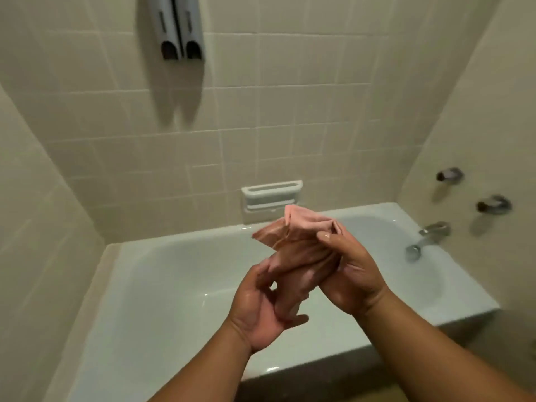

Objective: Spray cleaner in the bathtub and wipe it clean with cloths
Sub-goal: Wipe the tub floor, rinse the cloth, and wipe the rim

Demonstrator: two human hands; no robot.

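Observation:
A pale pink cloth (pixel 301 236) is bunched and twisted between both hands, held in the air over the white bathtub (pixel 162 282). My left hand (pixel 261 309) grips its lower end with curled fingers. My right hand (pixel 353 274) holds the upper part, thumb laid across the folds. The cloth's top end fans out above my right thumb. No spray bottle is in view.
A chrome spout (pixel 426 239) and two chrome tap handles (pixel 493 204) sit on the right tiled wall. A recessed white soap dish (pixel 271 195) is set in the back wall, with a grey double dispenser (pixel 177 27) high above it.

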